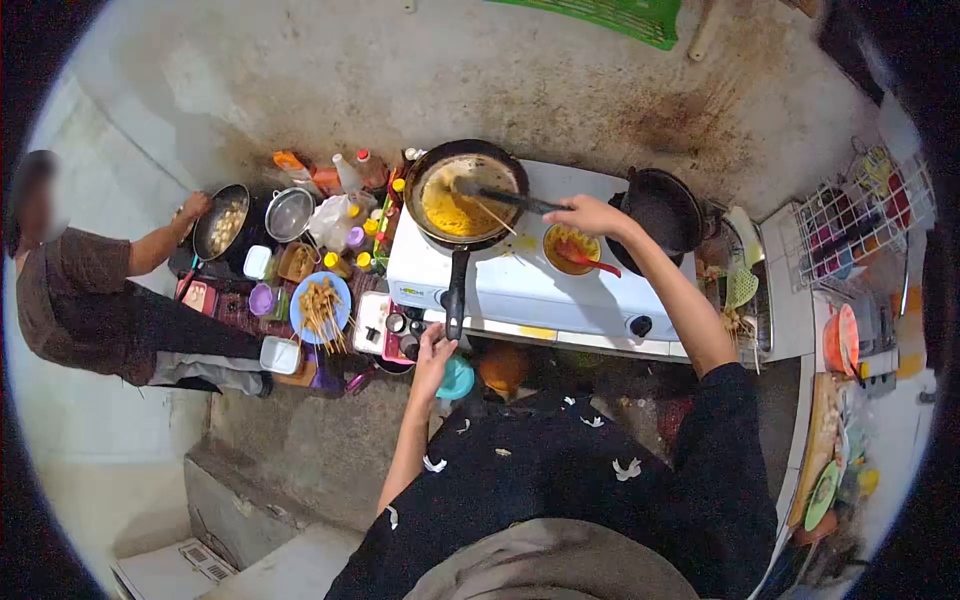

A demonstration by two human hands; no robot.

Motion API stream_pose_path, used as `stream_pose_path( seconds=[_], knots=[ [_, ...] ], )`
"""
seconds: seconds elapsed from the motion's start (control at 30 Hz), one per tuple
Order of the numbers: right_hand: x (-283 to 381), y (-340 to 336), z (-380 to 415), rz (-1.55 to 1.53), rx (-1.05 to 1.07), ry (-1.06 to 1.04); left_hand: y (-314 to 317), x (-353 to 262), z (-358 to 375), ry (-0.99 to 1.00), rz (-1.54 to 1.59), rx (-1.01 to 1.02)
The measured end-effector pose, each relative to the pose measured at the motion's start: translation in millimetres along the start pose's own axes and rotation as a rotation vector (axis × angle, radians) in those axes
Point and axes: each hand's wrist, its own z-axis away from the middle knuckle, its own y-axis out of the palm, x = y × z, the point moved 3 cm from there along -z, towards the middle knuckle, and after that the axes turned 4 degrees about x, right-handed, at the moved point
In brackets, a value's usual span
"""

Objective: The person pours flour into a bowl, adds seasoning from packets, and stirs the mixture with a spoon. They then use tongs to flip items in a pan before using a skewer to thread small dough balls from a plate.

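Note:
My right hand holds a dark spatula whose blade rests in the yellow food inside a black frying pan on the white gas stove. My left hand reaches down to the stove's front edge, just below the end of the pan's long handle; I cannot tell whether it grips the handle. A small bowl of orange sauce with a red spoon stands beside the pan, under my right wrist.
A second black wok sits on the right burner. Left of the stove are bottles, tubs and a blue plate of skewers. Another person crouches at far left holding a pot. A wire rack stands at the right.

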Motion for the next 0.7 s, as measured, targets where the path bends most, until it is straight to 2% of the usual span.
stream_pose_path(
  seconds=[0.1, 0.13, 0.17, 0.23, 0.27, 0.3, 0.4, 0.43, 0.5, 0.63, 0.7],
  knots=[
    [-15.1, 8.5, 15.6, -0.064, -0.100, -0.030, 2.1, 3.0, -3.6, 0.041, 0.005, 0.003],
    [-2.3, 4.7, 30.5, -0.245, 0.070, 0.060, 0.9, 4.7, -3.9, 0.079, 0.003, -0.022],
    [-21.1, 12.8, 29.2, -0.159, -0.095, 0.011, 0.7, 6.4, -5.0, 0.117, 0.002, -0.045],
    [11.0, 7.7, 62.1, -0.262, 0.033, 0.109, 6.8, -3.9, 1.5, 0.139, -0.065, -0.104],
    [16.2, 7.0, 71.5, -0.211, -0.040, 0.053, 7.7, -4.7, 4.8, 0.223, -0.133, -0.145],
    [-30.5, 32.6, 49.9, -0.286, -0.082, -0.055, 10.7, -6.9, 5.8, 0.312, -0.200, -0.181],
    [-12.3, 27.1, 82.4, -0.554, 0.056, 0.203, 37.5, -47.3, 23.3, 0.468, -0.398, -0.201],
    [-15.6, 30.2, 88.7, -0.665, 0.021, 0.194, 44.9, -51.4, 24.7, 0.505, -0.431, -0.202],
    [-26.7, 25.8, 103.3, -0.750, 0.060, 0.178, 64.8, -57.3, 22.9, 0.492, -0.329, -0.060],
    [-44.6, 0.7, 159.6, -0.902, -0.103, 0.102, 109.7, -54.4, 17.7, 0.441, -0.315, 0.278],
    [-57.6, -17.0, 205.4, -0.918, -0.179, 0.147, 135.5, -47.3, 17.8, 0.425, -0.333, 0.337]
  ],
)
